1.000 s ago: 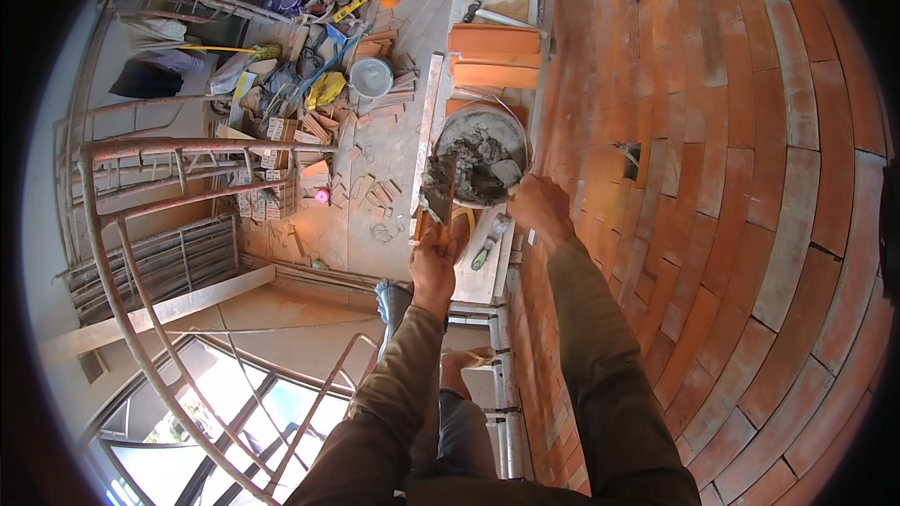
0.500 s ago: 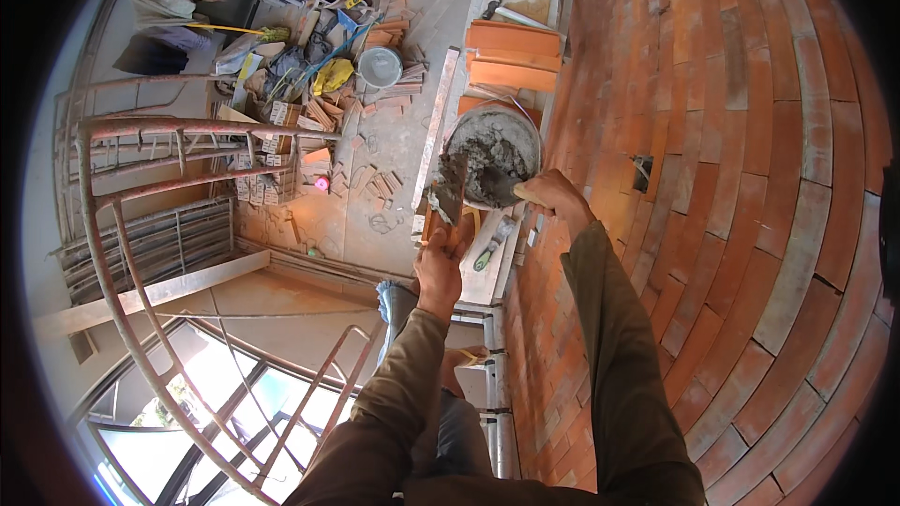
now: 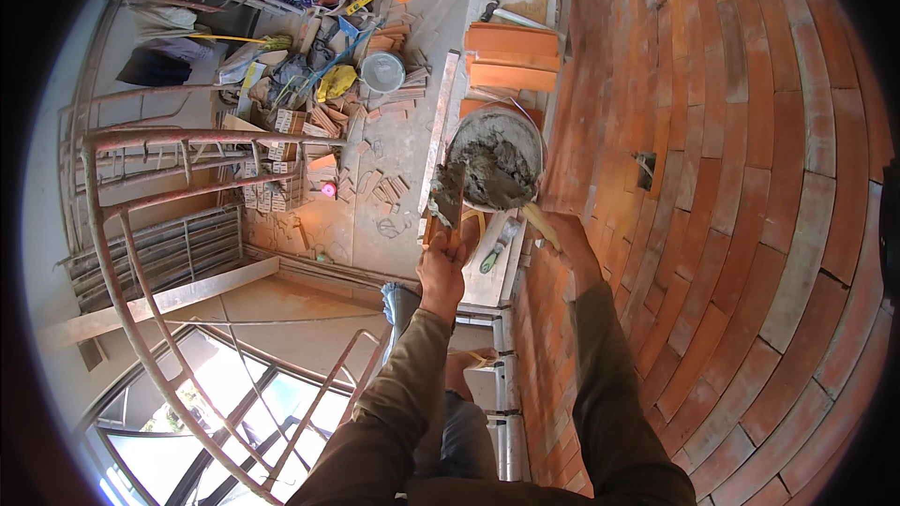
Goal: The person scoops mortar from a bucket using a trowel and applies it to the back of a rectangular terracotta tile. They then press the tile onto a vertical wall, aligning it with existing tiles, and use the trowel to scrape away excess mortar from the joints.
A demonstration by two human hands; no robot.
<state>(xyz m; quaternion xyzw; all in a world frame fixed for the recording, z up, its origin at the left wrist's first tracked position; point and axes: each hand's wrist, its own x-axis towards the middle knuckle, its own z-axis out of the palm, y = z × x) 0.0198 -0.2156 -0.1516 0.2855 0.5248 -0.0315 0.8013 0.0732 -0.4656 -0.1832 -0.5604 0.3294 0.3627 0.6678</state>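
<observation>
The fingers of the left hand [image 3: 442,267] are closed around the near end of a thin brick tile [image 3: 448,199], which carries a lump of grey mortar on its upward face; the fingers of the right hand [image 3: 561,236] are wrapped around a pale wooden handle [image 3: 541,225], presumably that of a trowel whose blade cannot be made out. Compared with a second ago, the tile's load of mortar looks heavier and the right hand has drawn back from the bucket toward the near side, which suggests that the buttering of the tile is largely done. The tile sits just left of the mortar bucket [image 3: 522,124], overlapping its rim. The bucket, standing on the scaffold plank [image 3: 492,272] beside the curved brick wall [image 3: 731,225], is about half full of wet grey mortar. Beyond it lies a stack of orange tiles [image 3: 511,56]. Far below, on the left, a small grey pail [image 3: 382,72] stands among scattered brick offcuts; its contents cannot be told.
</observation>
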